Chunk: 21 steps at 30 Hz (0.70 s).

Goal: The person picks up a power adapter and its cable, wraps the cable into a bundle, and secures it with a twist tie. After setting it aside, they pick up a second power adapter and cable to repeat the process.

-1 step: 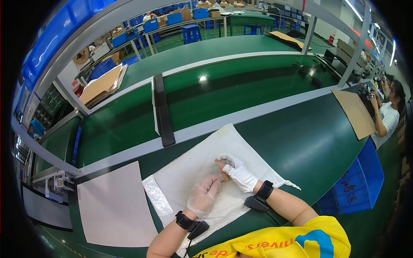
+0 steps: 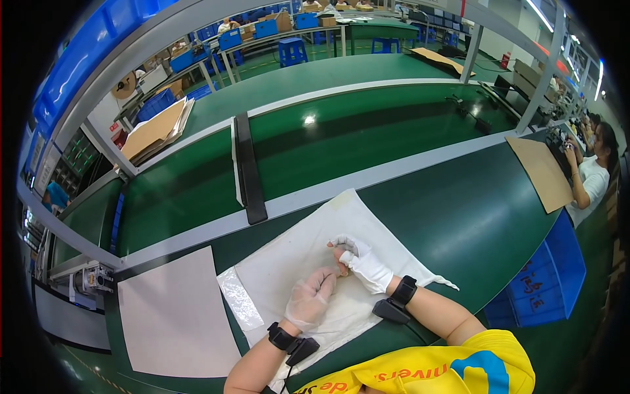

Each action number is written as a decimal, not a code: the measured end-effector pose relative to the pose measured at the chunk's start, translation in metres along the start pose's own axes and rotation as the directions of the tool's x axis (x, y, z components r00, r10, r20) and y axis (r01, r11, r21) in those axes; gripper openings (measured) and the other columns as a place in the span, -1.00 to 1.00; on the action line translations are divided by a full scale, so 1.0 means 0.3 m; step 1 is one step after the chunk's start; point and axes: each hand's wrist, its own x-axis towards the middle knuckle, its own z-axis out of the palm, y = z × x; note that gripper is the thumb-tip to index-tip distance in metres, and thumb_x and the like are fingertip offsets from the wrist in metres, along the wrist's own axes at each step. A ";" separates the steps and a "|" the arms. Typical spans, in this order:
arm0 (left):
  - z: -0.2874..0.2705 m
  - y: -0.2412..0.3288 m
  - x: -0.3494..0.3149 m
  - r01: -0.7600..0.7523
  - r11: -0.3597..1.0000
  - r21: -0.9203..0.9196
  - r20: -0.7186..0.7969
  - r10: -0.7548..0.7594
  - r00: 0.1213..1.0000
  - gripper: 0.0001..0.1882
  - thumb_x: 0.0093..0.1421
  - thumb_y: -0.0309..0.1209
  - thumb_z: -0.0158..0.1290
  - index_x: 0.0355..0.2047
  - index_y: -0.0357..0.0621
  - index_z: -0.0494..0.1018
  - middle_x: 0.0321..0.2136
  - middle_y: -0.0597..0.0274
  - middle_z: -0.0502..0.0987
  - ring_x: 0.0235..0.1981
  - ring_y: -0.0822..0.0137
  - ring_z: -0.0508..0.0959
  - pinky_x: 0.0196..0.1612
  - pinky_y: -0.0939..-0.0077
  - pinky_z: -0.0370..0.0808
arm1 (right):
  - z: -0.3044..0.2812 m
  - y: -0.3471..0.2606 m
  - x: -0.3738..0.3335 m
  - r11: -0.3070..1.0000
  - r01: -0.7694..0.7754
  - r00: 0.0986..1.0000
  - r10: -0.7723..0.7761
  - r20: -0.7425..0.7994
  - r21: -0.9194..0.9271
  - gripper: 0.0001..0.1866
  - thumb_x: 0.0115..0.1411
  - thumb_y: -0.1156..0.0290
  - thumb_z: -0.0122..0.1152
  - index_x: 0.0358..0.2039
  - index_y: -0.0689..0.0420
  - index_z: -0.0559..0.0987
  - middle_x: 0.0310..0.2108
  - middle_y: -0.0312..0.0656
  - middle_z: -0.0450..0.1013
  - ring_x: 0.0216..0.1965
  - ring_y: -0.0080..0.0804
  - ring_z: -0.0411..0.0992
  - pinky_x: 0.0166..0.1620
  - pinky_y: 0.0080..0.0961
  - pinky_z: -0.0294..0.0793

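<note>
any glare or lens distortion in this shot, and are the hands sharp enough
Head view: a bright reflection on the far green surface, glints on the shiny strip; the overhead grey beam bows, the corners go black; left hand and right hand look fairly sharp.

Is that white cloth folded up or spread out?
Spread out: the white cloth lies mostly flat on the green table, edges reaching past the left hand and right hand.

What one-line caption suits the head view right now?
Gloved left hand and gloved right hand close together over a white cloth on a green table, pale sheet at left.
</note>
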 end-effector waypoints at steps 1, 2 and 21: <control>0.002 -0.001 0.000 -0.007 1.000 -0.003 -0.002 0.007 1.000 -0.79 0.29 -0.36 -0.05 -0.22 -0.23 0.49 -0.50 0.38 0.45 -0.44 0.56 0.38 -0.33 0.62 0.37 | -0.002 0.000 -0.001 1.000 0.001 1.000 -0.001 -0.001 -0.008 -0.75 0.32 0.40 -0.03 -0.04 0.19 0.44 -0.55 -0.37 0.28 -0.53 -0.66 0.23 -0.44 -0.67 0.30; 0.004 0.000 0.000 -0.007 1.000 -0.003 -0.001 0.007 1.000 -0.79 0.29 -0.36 -0.05 -0.22 -0.23 0.49 -0.50 0.38 0.45 -0.44 0.56 0.38 -0.33 0.62 0.37 | -0.002 0.000 -0.002 1.000 0.001 1.000 -0.001 -0.002 -0.008 -0.75 0.32 0.40 -0.03 -0.04 0.19 0.44 -0.55 -0.37 0.28 -0.53 -0.66 0.23 -0.44 -0.67 0.30; 0.014 0.022 -0.005 -0.030 0.999 -0.009 0.001 0.030 1.000 -0.78 0.29 -0.36 -0.05 -0.20 -0.24 0.48 -0.50 0.37 0.46 -0.45 0.56 0.38 -0.33 0.62 0.36 | -0.005 -0.006 -0.012 1.000 -0.020 1.000 0.020 -0.020 0.000 -0.76 0.32 0.40 -0.01 -0.04 0.17 0.45 -0.54 -0.38 0.28 -0.54 -0.67 0.23 -0.44 -0.68 0.31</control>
